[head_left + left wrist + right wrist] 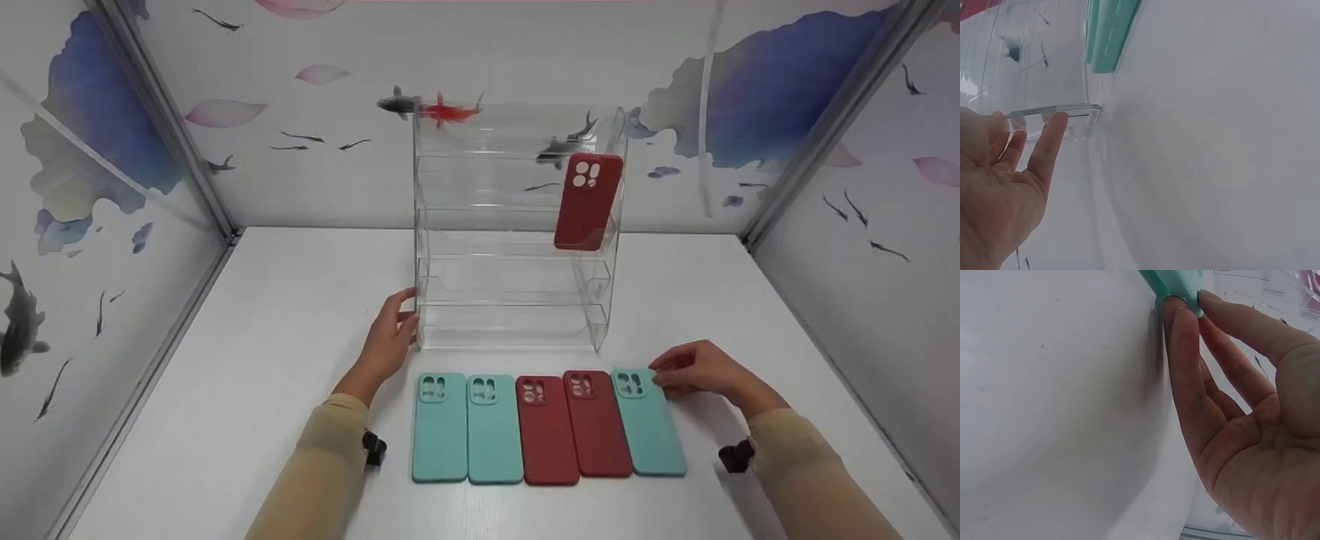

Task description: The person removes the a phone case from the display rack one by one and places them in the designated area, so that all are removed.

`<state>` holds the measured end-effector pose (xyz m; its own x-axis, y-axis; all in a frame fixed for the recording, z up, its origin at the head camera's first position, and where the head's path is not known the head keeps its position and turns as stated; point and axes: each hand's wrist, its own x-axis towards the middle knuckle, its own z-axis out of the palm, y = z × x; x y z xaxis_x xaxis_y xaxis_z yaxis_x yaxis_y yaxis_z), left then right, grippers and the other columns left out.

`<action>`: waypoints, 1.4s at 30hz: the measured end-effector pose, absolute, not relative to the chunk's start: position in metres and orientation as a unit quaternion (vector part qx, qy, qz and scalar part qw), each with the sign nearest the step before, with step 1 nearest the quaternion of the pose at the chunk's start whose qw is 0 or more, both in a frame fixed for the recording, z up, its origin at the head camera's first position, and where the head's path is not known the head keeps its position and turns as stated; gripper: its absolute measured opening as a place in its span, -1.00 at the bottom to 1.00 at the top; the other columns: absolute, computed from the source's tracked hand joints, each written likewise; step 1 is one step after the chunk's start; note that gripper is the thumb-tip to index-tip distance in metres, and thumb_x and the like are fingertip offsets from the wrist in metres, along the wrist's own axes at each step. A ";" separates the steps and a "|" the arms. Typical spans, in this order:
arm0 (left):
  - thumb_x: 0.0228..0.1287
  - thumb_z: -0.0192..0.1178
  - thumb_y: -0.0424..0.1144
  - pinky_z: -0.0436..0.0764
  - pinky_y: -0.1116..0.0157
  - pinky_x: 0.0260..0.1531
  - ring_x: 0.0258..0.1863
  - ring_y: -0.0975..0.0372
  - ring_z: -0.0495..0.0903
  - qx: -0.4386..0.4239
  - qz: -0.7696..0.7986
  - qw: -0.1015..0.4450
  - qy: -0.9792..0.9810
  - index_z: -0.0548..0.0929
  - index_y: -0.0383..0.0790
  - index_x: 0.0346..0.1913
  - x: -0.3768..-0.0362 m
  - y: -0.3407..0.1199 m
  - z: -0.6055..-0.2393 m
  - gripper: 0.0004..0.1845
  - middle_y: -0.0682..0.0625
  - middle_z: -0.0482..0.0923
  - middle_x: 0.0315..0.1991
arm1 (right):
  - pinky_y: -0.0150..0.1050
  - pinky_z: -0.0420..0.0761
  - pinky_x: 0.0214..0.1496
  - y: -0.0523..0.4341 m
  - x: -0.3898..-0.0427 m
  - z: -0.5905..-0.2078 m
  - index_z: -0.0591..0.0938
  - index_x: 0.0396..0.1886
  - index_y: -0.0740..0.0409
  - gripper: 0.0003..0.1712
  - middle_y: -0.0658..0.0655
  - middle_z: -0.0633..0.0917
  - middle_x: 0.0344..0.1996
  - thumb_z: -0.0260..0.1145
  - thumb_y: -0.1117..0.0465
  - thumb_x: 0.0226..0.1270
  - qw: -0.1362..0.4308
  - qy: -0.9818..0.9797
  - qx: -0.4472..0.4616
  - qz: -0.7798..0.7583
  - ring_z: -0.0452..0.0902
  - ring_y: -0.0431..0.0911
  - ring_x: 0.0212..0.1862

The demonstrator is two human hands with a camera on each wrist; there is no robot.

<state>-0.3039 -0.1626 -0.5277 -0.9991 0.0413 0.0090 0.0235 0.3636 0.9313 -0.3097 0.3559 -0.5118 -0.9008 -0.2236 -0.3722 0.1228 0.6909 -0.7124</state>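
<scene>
Five phone cases lie in a row on the white table: two teal cases [439, 442] [495, 442], two red cases [551, 446] [604, 435] and a slightly slanted teal case [654, 435] at the right end. With thumb and fingers, my right hand [697, 369] pinches the upper right corner of that last case; the right wrist view shows the fingertips [1185, 323] on its edge. Behind the row stands a clear tiered display rack [510, 315]. Fingertips of my left hand [388, 337] touch its lower left side, fairly straight in the left wrist view. Another red case [589, 210] leans upright on the rack's right side, on an upper tier.
White panels [315, 180] printed with fish and petals enclose the table [300, 300] at the back and both sides, with metal posts [161, 112] at the corners. The rack's transparent shelves and edges are hard to make out against the back panel.
</scene>
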 end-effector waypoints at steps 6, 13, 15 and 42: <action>0.69 -0.07 -0.19 0.64 0.08 0.37 0.46 0.06 0.40 0.010 0.562 0.011 0.827 0.14 0.08 0.60 -0.304 -0.161 -0.527 -0.46 -0.03 0.21 0.57 | -0.22 0.84 -0.08 0.349 -0.310 -0.508 0.75 0.06 0.24 -0.59 0.16 0.78 -0.09 0.52 0.12 0.30 0.216 0.904 -0.051 -0.365 0.72 -0.10 -0.20; 0.69 -0.07 -0.19 0.62 0.07 0.39 0.47 0.06 0.39 0.006 0.569 0.016 0.822 0.15 0.09 0.60 -0.303 -0.160 -0.527 -0.46 -0.05 0.21 0.58 | -0.22 0.84 -0.16 0.340 -0.316 -0.498 0.77 -0.04 0.23 -0.65 0.13 0.74 -0.25 0.56 0.17 0.23 0.218 0.922 -0.056 -0.314 0.70 -0.11 -0.29; 0.69 -0.06 -0.19 0.61 0.07 0.39 0.47 0.06 0.39 0.007 0.569 0.016 0.822 0.15 0.09 0.60 -0.302 -0.160 -0.527 -0.46 -0.06 0.21 0.57 | -0.21 0.85 -0.18 0.335 -0.321 -0.490 0.75 0.00 0.26 -0.62 0.15 0.73 -0.25 0.55 0.15 0.26 0.209 0.927 -0.062 -0.304 0.71 -0.11 -0.31; 0.69 -0.07 -0.21 0.65 0.10 0.35 0.46 0.06 0.41 0.010 0.568 0.010 0.823 0.14 0.05 0.60 -0.303 -0.161 -0.525 -0.46 -0.05 0.22 0.57 | -0.47 0.75 0.07 0.249 -0.404 -0.339 0.68 0.26 -0.07 -0.52 0.12 0.74 0.09 0.41 -0.08 0.41 -0.204 0.873 -0.087 -0.434 0.71 -0.21 -0.02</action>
<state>-0.3032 -0.1613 -0.5250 -0.9996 0.0284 -0.0051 0.0053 0.3538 0.9353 -0.4039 0.2489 -0.3390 -0.9012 0.0257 0.4326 -0.3296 0.6074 -0.7228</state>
